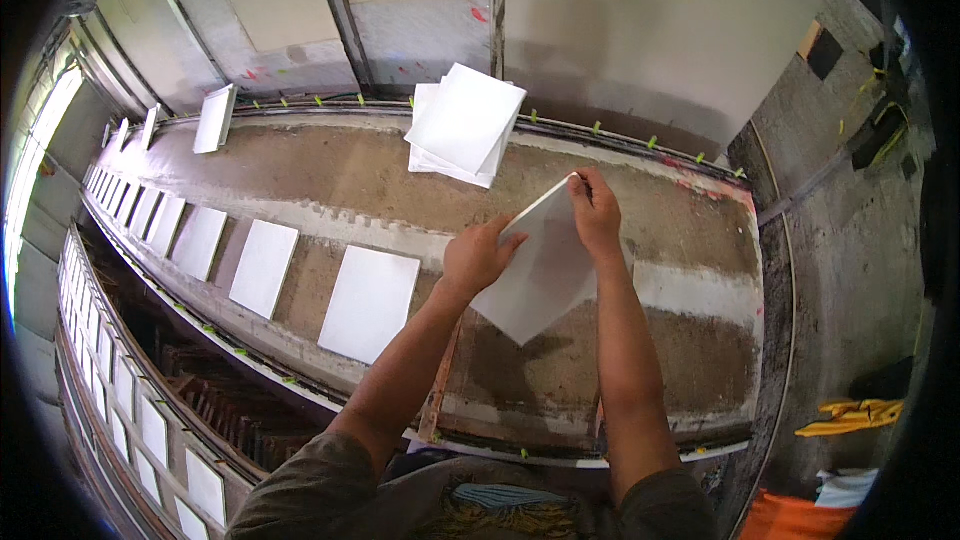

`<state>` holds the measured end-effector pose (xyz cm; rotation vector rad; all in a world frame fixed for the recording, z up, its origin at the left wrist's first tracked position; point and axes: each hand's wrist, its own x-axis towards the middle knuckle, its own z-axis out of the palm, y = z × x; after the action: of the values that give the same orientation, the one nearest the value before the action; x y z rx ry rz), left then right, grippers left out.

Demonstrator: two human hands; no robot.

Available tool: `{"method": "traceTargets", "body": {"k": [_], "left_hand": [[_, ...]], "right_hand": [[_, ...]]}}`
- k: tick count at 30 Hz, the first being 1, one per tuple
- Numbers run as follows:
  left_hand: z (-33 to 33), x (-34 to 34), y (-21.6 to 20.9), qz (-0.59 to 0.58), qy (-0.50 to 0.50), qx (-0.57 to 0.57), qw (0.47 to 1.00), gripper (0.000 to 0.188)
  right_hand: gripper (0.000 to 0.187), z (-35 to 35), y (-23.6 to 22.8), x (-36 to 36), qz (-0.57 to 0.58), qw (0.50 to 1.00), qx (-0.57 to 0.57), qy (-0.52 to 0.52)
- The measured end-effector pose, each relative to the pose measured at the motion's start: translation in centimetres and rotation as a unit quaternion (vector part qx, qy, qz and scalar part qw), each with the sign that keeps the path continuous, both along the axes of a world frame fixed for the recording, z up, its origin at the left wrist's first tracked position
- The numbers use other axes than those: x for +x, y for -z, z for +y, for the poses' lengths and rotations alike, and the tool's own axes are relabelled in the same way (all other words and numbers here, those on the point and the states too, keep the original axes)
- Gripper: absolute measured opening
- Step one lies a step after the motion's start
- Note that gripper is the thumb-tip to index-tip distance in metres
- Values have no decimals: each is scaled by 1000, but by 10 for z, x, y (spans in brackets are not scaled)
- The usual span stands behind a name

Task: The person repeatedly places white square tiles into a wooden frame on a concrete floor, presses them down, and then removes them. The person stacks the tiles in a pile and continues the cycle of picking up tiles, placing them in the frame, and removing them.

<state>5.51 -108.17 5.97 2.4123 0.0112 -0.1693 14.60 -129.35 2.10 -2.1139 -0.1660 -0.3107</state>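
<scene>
Left fingers (512, 243): clamped on the left part of one upper edge, thumb on the near face. Right fingers (588, 182): clamped at the upper right corner of the same sheet.

Item held: one thin white panel (540, 275), tilted, hanging between and below both sets of fingers. Contact between its lowest corner and the bench (690, 365): cannot be told. Risk: edge-only hold; uneven pinching could let it twist or slip, and a fall could chip a corner.

Just beyond the left fingers: stack of white sheets (460, 130), skewed over one another. Risk: a knock from knuckles or the held edge could slide the top one.

Left of the left fingers: row of flat sheets (370, 302), spaced apart, the nearest beside the left forearm (405, 350). Risk: a dropped elbow could drag it askew.

Farther left, beyond: propped sheets (215, 120), tilted. Risk: a jolt to the bench might topple them.

Well right of the right fingers: yellow item (850, 417), apart; little hazard.
</scene>
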Motion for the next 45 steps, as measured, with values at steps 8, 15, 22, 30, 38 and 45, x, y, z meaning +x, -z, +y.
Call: {"method": "traceTargets", "body": {"k": [8, 15, 22, 30, 38, 45], "left_hand": [[0, -54, 108, -91, -177, -150, 969, 43], [-5, -111, 181, -121, -134, -174, 968, 50], [34, -170, 206, -96, -133, 62, 985, 52], [29, -191, 222, -75, -120, 106, 984, 54], [30, -178, 223, -69, -57, 179, 980, 44], [25, -178, 216, -31, -67, 147, 986, 45]], "right_hand": [[70, -24, 75, -127, -46, 982, -77, 164], [69, -36, 130, -209, 141, 976, 83, 145], [66, -48, 156, -219, 149, 974, 71, 156], [68, -36, 200, -205, 154, 976, 48, 148], [67, -26, 218, -207, 144, 979, 53, 133], [68, -21, 214, -210, 171, 973, 18, 152]]}}
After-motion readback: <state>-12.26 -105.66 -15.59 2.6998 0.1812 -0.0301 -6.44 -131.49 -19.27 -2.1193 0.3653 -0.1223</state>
